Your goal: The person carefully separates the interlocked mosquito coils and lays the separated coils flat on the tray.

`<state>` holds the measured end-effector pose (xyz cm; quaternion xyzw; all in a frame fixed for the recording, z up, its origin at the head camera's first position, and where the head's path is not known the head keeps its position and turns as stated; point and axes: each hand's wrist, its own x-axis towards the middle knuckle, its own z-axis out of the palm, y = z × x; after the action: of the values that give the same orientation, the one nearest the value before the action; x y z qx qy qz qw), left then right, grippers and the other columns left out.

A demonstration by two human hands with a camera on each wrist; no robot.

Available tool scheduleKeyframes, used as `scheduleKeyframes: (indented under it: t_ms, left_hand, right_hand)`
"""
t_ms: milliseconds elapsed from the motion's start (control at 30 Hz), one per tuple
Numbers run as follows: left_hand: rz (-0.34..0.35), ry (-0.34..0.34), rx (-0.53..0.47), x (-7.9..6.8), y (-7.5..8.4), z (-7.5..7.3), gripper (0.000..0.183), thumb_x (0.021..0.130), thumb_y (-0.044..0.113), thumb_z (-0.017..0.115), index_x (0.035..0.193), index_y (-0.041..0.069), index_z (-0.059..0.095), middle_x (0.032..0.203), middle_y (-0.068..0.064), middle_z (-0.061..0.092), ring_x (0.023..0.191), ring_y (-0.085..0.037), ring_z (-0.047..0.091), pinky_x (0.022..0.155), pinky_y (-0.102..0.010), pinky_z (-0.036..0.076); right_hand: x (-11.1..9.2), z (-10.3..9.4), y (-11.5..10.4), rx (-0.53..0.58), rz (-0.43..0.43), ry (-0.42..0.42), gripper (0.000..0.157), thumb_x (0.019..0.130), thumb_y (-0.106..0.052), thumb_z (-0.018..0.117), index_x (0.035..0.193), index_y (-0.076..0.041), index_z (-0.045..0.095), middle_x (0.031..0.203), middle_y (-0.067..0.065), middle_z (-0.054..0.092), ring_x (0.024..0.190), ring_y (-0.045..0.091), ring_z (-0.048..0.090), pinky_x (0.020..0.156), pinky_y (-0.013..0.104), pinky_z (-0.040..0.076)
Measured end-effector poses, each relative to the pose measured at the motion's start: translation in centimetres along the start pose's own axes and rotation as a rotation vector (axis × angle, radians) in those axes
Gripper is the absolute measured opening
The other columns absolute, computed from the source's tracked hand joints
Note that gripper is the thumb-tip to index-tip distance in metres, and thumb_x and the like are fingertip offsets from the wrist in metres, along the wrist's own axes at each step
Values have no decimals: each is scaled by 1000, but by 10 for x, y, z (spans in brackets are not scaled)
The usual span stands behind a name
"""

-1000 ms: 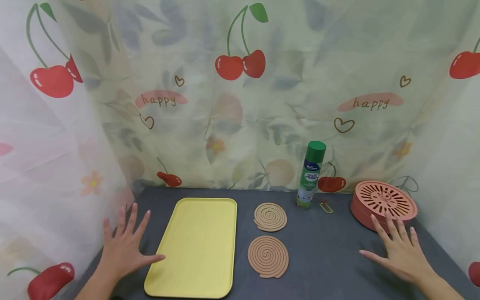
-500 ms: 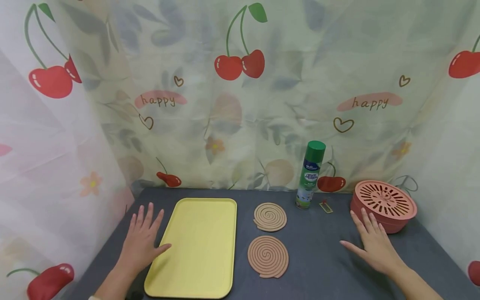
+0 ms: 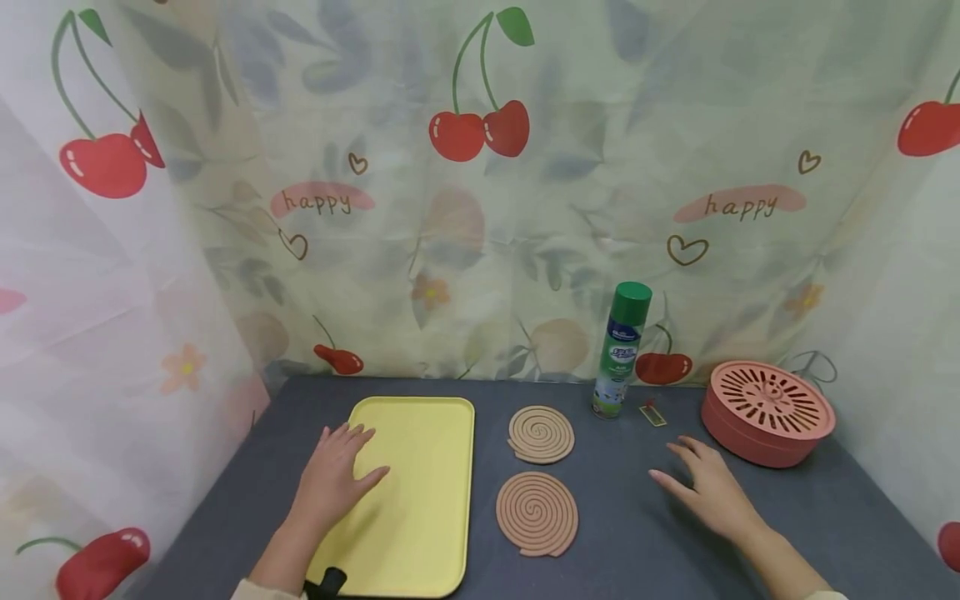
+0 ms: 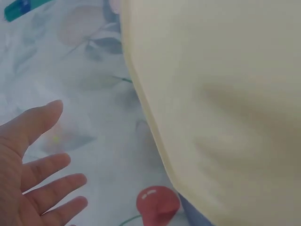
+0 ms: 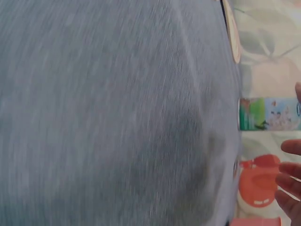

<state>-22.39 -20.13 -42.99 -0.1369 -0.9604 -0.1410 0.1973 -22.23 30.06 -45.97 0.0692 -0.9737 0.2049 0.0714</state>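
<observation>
My left hand (image 3: pixel 335 477) hovers over the left side of a yellow tray (image 3: pixel 427 492), its fingers loosely bent and holding nothing. The left wrist view shows the thumb apart from the fingers, with the tray (image 4: pixel 225 61) beside the hand. On the other side, my right hand (image 3: pixel 708 487) hangs above the dark table, in front of a round pink box (image 3: pixel 757 437) with a slotted lid. Its fingers are relaxed and nothing is in them. Two flat mosquito coils, a far one (image 3: pixel 541 434) and a near one (image 3: pixel 537 514), lie to the right of the tray.
A green spray can (image 3: pixel 621 350) stands at the back against the printed curtain (image 3: pixel 480 250). Beside its base lies a small metal piece (image 3: pixel 652 414), likely a coil stand. A thin cord (image 3: pixel 817 367) lies behind the pink box. Curtains also border both sides.
Both hands have moved inward: the left to the right over the tray, the right to the left away from the pink box. Their spread fingers have relaxed and bent. The objects stay put.
</observation>
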Motion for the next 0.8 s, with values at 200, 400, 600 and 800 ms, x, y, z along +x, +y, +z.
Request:
scheduleKeyframes:
  t_ms: [200, 400, 600, 800]
  left_hand:
    - [-98, -18, -140, 8, 18, 11, 48, 76, 26, 75, 116, 2, 61, 117, -17, 63, 114, -36, 55, 104, -52, 35]
    - [-176, -58, -282, 11, 40, 28, 46, 80, 27, 72, 118, 5, 61, 118, -13, 63, 111, -32, 57, 92, -46, 45]
    - [-170, -82, -361, 11, 59, 46, 40, 81, 24, 71, 115, 5, 62, 112, -12, 66, 104, -30, 61, 87, -44, 49]
    - [-156, -134, -467, 12, 75, 62, 35, 83, 22, 69, 112, 3, 64, 108, -11, 68, 97, -27, 64, 82, -43, 50]
  right_hand:
    - [4, 9, -11, 68, 6, 45, 57, 84, -42, 64, 117, 3, 59, 114, 22, 58, 104, 38, 54, 84, 54, 43]
    - [10, 20, -23, 215, 54, 33, 45, 81, -29, 70, 112, 3, 62, 98, 13, 63, 79, 15, 58, 67, 30, 48]
    - [14, 37, -35, 378, 125, -17, 41, 81, -23, 71, 112, 3, 63, 97, 12, 66, 75, 9, 59, 63, 22, 48]
    - [17, 50, -46, 547, 156, -62, 37, 81, -16, 71, 111, 5, 62, 86, 7, 66, 69, 7, 58, 60, 21, 47]
